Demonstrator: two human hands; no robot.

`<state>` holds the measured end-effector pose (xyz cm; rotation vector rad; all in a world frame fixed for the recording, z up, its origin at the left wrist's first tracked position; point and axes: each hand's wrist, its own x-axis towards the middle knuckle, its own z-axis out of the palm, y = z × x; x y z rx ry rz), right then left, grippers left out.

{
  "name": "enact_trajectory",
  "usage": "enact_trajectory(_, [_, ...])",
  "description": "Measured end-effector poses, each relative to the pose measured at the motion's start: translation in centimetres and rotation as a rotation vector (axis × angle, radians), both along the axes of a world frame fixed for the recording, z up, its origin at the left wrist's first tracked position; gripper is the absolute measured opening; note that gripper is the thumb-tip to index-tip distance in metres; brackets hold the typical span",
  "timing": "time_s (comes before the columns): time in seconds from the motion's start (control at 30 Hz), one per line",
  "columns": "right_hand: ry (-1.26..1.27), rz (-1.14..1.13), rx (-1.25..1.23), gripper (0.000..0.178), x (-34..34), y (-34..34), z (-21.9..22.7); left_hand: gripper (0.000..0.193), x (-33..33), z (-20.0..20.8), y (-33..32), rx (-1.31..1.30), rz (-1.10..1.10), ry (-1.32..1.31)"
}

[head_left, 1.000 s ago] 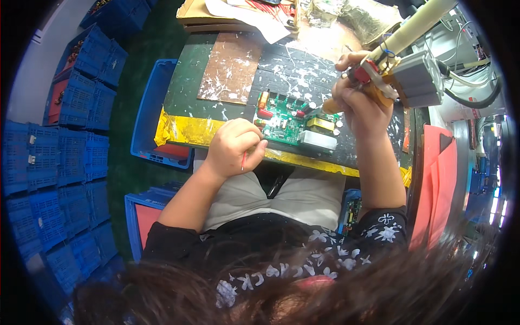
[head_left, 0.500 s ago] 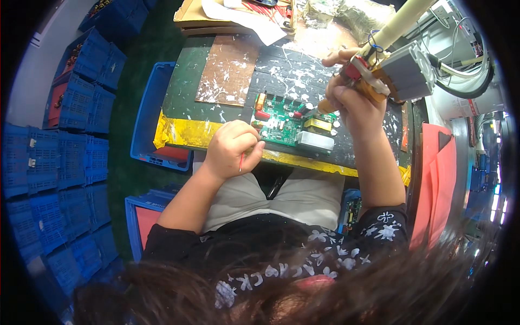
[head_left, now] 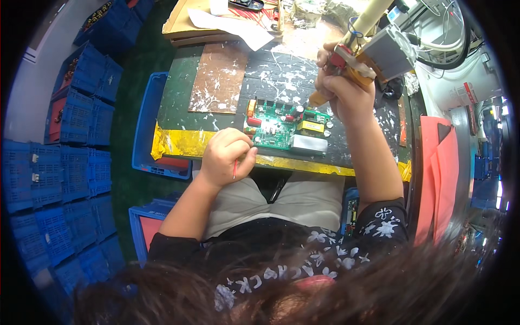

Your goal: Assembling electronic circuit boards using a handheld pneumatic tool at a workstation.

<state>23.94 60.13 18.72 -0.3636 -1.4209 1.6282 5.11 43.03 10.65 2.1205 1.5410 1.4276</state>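
A green circuit board (head_left: 277,136) lies on the dark worktable (head_left: 179,100) in front of me, carrying a yellow transformer (head_left: 311,128), a silver-grey block (head_left: 309,143) and red parts. My right hand (head_left: 352,100) is wrapped round a glue gun (head_left: 366,73) with a thick cream hose. Its tan nozzle (head_left: 318,98) points down just above the board's far right edge, apart from it. My left hand (head_left: 225,154) is closed at the board's near left corner, and a thin red wire (head_left: 235,169) sticks out from its fingers.
A brown board (head_left: 218,76) lies flat left of the circuit board. Yellow tape (head_left: 187,142) edges the table. Behind stands a cardboard box (head_left: 187,38) with red wires. Blue crates (head_left: 76,162) stack at left; pink sheets (head_left: 437,179) hang at right.
The glue gun's nozzle has lifted from among the board's parts to above its far edge. The left hand still holds the red wire; the whole view has shifted slightly.
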Motion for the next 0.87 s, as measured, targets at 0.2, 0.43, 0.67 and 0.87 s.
enact_trajectory(0.2, [-0.112, -0.032, 0.109, 0.053, -0.1, 0.2, 0.8, 0.016, 0.0, -0.2, 0.0, 0.008, 0.009, -0.007])
enact_trajectory(0.43, [0.051, 0.025, 0.134, 0.052, 0.4, -2.9, 2.2, 0.012, -0.3, -0.3, -0.2, 0.005, -0.01, -0.018])
enact_trajectory(0.67, [0.032, 0.057, 0.105, 0.052, -1.8, -4.3, 0.9, 0.013, -0.3, -0.6, 0.0, 0.032, -0.008, -0.019])
enact_trajectory(0.87, [0.001, 0.055, 0.107, 0.055, -1.7, -4.0, 0.1, 0.012, -0.3, -0.6, -0.2, 0.018, -0.01, -0.013])
